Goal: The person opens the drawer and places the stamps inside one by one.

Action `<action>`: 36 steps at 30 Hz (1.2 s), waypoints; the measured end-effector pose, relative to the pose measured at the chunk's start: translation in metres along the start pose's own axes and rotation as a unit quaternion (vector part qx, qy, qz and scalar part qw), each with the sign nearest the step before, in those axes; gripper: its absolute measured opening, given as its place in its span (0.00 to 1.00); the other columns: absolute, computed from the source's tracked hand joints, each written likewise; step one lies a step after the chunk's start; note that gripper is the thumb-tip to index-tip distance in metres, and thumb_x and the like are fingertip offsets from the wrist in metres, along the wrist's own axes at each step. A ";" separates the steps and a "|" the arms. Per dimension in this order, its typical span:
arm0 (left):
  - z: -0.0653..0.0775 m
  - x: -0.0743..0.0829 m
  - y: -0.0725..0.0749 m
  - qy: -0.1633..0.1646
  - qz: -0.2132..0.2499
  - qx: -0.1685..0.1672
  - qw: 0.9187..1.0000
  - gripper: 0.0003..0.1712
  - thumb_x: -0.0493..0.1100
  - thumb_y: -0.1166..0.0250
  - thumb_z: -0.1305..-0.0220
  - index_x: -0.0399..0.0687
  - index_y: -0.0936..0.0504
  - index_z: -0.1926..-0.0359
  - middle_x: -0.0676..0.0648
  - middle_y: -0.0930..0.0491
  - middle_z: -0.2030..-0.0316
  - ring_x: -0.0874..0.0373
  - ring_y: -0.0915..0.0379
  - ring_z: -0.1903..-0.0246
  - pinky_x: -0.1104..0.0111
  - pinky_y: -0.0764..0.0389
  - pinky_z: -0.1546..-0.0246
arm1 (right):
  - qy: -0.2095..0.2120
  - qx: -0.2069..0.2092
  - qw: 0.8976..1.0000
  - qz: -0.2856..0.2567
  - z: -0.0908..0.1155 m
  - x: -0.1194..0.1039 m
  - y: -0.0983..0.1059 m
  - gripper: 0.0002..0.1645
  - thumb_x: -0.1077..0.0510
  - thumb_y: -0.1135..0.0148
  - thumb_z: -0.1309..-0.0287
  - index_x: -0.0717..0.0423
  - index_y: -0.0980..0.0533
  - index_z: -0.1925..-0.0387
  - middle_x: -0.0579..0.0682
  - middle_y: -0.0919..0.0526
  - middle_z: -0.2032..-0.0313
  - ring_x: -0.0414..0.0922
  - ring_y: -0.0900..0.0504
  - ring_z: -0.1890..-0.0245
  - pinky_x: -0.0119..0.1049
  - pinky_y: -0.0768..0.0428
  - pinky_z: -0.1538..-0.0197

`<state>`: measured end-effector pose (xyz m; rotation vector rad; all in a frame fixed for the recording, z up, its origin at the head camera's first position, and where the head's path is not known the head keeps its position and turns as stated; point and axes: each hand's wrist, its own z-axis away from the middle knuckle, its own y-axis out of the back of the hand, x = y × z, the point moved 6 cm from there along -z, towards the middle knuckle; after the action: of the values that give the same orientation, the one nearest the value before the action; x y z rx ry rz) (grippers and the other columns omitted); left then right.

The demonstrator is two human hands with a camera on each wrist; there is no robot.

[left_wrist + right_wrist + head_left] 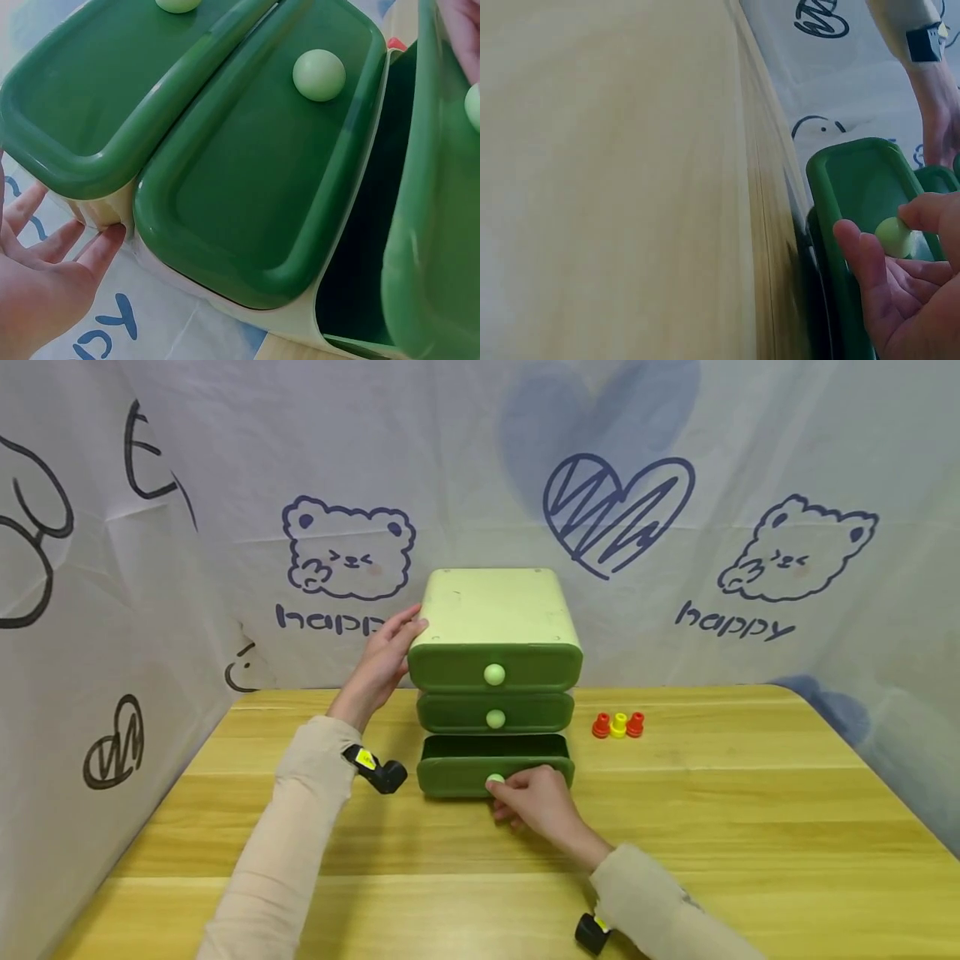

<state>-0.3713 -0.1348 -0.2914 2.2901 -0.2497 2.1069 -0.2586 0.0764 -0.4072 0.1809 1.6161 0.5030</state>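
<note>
A small chest of drawers with a pale yellow-green top (495,606) and dark green fronts stands on the table. My left hand (381,664) rests on its left side near the top edge; in the left wrist view the fingertips (105,244) touch the pale casing beside the top drawer. Below, the bottom drawer (453,778) is pulled out part way, with its dark inside showing. My right hand (542,802) pinches that drawer's round light green knob (894,236) between thumb and fingers. The top drawer (450,668) and middle drawer (450,713) are closed.
To the right of the chest, two red pieces (602,725) and a yellow piece (618,725) stand in a row on the wooden table (750,793). Behind the table hangs a white cloth (480,460) with drawn bears and hearts.
</note>
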 end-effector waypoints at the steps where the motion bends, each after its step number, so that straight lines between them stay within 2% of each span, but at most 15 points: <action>1: 0.000 0.000 0.000 0.000 0.002 0.000 1.000 0.34 0.48 0.46 0.29 0.50 0.43 0.26 0.41 0.40 0.35 0.53 0.34 0.44 0.61 0.28 0.41 | 0.001 -0.002 1.000 0.002 0.002 -0.001 0.000 0.20 0.50 0.35 0.39 0.64 0.16 0.75 0.49 0.16 0.81 0.44 0.16 0.80 0.38 0.17 0.77; 11: 0.000 0.001 0.000 -0.003 -0.002 -0.006 1.000 0.34 0.48 0.46 0.29 0.50 0.44 0.26 0.41 0.40 0.36 0.55 0.34 0.46 0.61 0.29 0.41 | 0.029 -0.032 0.999 0.021 0.018 -0.008 -0.001 0.22 0.49 0.36 0.38 0.63 0.16 0.76 0.48 0.17 0.83 0.42 0.18 0.82 0.38 0.18 0.79; 23: -0.002 0.000 0.001 -0.006 -0.003 -0.011 1.000 0.34 0.49 0.47 0.28 0.50 0.44 0.26 0.41 0.39 0.35 0.54 0.35 0.45 0.60 0.29 0.41 | 0.010 -0.077 0.997 -0.006 0.044 -0.013 -0.005 0.21 0.49 0.36 0.38 0.63 0.16 0.74 0.48 0.16 0.81 0.45 0.16 0.79 0.38 0.18 0.80; 36: -0.002 -0.001 0.001 -0.001 -0.002 -0.011 1.000 0.33 0.49 0.46 0.28 0.51 0.43 0.26 0.41 0.39 0.35 0.51 0.37 0.40 0.61 0.30 0.41 | 0.015 -0.075 0.997 -0.011 0.057 -0.008 -0.006 0.21 0.48 0.37 0.37 0.62 0.16 0.73 0.48 0.15 0.79 0.44 0.16 0.78 0.36 0.18 0.79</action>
<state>-0.3731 -0.1356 -0.2924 2.2794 -0.2678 2.0897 -0.2007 0.0797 -0.4043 0.0432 1.6014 0.6103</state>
